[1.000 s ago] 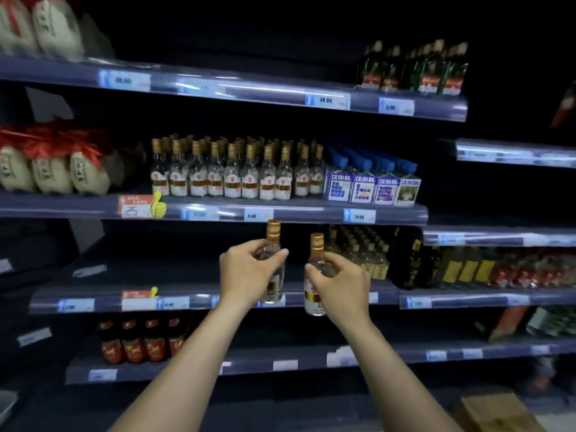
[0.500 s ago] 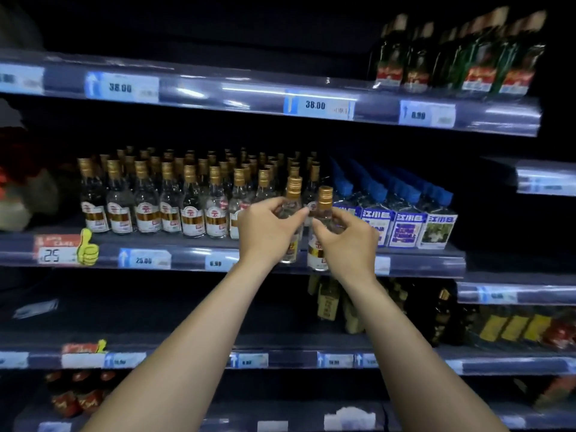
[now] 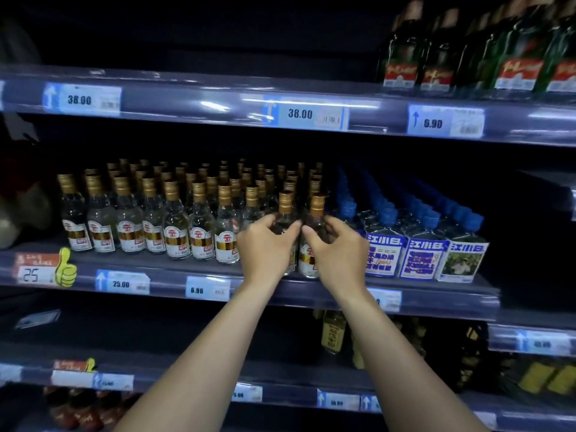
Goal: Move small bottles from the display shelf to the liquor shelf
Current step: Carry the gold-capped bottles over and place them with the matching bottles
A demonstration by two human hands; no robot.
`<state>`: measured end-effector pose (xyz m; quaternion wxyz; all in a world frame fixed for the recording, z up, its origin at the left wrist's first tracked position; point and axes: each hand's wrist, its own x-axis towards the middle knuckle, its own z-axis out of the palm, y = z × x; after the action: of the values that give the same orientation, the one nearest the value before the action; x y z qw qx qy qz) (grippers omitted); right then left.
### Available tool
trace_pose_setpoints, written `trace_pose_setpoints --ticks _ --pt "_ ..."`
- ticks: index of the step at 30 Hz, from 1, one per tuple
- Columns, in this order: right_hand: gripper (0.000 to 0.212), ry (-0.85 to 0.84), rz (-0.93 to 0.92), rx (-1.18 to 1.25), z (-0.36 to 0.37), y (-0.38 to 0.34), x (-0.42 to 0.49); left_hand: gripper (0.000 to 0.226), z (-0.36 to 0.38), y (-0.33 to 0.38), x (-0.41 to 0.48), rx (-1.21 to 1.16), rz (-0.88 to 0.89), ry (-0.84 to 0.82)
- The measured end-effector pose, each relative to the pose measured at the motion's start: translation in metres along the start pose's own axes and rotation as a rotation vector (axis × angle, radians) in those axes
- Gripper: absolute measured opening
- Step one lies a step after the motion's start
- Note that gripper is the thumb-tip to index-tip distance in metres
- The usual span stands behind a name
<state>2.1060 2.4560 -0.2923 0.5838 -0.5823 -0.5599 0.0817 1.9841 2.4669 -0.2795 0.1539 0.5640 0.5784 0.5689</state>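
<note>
Bottles (image 3: 286, 205) side by side at shelf (image 3: 436, 290) front, within hands (image 3: 267, 248)

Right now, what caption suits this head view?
Left hand holds left bottle, right hand holds right bottle, at shelf front.

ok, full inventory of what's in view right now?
shelved gold-capped bottles: many, clear, red-white labels, middle shelf left to centre.
left held bottle: one, clear, gold cap, middle shelf front.
right held bottle: one, same look, beside it.
blue-capped bottles: several rows, blue-white labels, middle shelf right.
green bottles: several, red labels, top shelf right.
yellow-labelled bottles: a few, dim, lower shelf.
price tags: several, blue-white, shelf rails.
thumbs-up sign: one, yellow and red, middle rail left.
left hand: grips left held bottle.
right hand: grips right held bottle.
</note>
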Motion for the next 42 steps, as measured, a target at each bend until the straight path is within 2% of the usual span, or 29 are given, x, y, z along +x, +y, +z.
trace_pose_setpoints --ticks 3,5,8,13,17,19,27,33,38,42 --pt "0.05 -0.016 -0.021 -0.058 0.002 0.002 0.001 0.05 -0.003 0.002 -0.003 0.051 0.025 -0.021" --pt "0.047 -0.036 -0.051 -0.118 -0.001 0.002 0.0 0.057 -0.006 0.0 -0.007 0.053 0.052 -0.036" --pt "0.029 -0.047 -0.15 -0.244 -0.007 0.002 -0.007 0.064 -0.007 -0.011 -0.01 0.087 0.127 -0.065" --pt "0.042 -0.02 -0.191 -0.246 -0.007 0.007 -0.019 0.078 -0.006 -0.025 -0.02 0.137 0.19 -0.102" --pt "0.056 -0.012 -0.13 -0.225 -0.005 0.013 -0.024 0.067 -0.003 -0.03 -0.025 0.037 0.142 -0.066" --pt "0.056 -0.017 -0.111 -0.22 -0.006 0.013 -0.025 0.063 -0.001 -0.03 -0.025 0.027 0.123 -0.066" --pt "0.048 -0.01 -0.118 -0.167 -0.006 0.016 -0.023 0.063 0.006 -0.038 -0.023 0.165 0.336 0.041" --pt "0.05 -0.021 -0.108 -0.172 -0.002 0.015 -0.024 0.07 -0.004 -0.044 -0.024 0.128 0.302 -0.01" --pt "0.058 -0.03 -0.116 -0.266 0.002 0.019 -0.025 0.053 -0.012 -0.061 -0.028 0.148 0.252 -0.039" --pt "0.059 -0.022 -0.114 -0.299 0.016 0.022 -0.021 0.051 -0.011 -0.064 -0.019 0.169 0.264 -0.034"
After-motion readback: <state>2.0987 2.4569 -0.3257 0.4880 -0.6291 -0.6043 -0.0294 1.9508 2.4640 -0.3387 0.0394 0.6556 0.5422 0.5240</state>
